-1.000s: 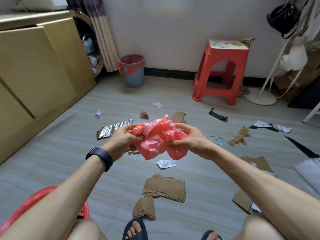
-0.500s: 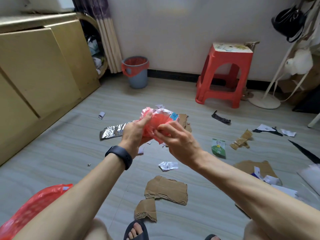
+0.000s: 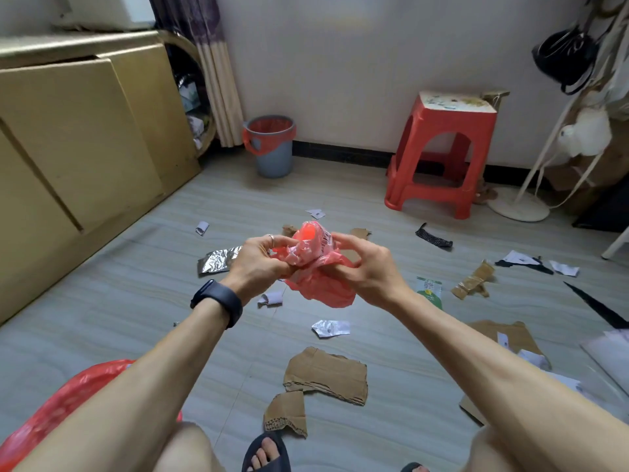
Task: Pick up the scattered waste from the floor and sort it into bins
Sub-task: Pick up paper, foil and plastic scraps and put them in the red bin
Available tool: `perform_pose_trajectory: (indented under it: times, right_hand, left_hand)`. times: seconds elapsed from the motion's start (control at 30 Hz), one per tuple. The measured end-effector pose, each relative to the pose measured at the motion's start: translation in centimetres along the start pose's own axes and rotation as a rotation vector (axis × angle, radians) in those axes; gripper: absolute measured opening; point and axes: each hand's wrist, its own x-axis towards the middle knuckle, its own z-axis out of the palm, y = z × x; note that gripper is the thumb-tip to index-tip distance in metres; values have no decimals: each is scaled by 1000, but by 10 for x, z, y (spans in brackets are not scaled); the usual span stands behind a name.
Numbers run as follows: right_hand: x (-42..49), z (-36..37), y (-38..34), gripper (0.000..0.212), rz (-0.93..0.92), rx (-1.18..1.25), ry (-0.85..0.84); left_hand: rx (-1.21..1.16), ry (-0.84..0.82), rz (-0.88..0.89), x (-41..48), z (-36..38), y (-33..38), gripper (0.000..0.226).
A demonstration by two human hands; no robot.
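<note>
A crumpled red plastic bag [image 3: 318, 267] hangs in the air between both hands, above the floor. My left hand [image 3: 258, 264] grips its left side with curled fingers. My right hand [image 3: 367, 270] pinches its right side. A barcode label shows on the wad's top. Waste lies scattered on the floor: cardboard pieces [image 3: 326, 374], a foil sheet [image 3: 216, 260], paper scraps [image 3: 330, 328], a green packet [image 3: 429, 290], black strips [image 3: 434, 237]. A grey bin with a red liner [image 3: 272, 144] stands by the far wall.
A red stool [image 3: 442, 155] stands against the wall on the right, with a white stand base [image 3: 519, 207] beside it. A tan cabinet [image 3: 78, 137] runs along the left. Another red bag [image 3: 51, 413] lies by my left knee. My sandalled foot [image 3: 267, 453] is at the bottom.
Both hands have kept working the red bag, squeezing it into a tighter wad; part of it now hangs lower below the hands. The view has shifted a little.
</note>
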Motion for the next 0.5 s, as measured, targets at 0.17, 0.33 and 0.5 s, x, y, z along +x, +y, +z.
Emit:
perform_pose_trajectory:
  times: [0.17, 0.33, 0.5]
  right_hand:
    - [-5, -6, 0, 23, 86, 48, 75]
    - [-5, 1, -9, 35, 130, 120, 86]
    - [-10, -15, -16, 54, 363, 625, -346]
  left_hand:
    - [-25, -194, 79, -13, 10, 10, 51]
    - [356, 57, 347, -5, 14, 6, 37]
    - [-235, -64, 16, -7, 0, 4, 45]
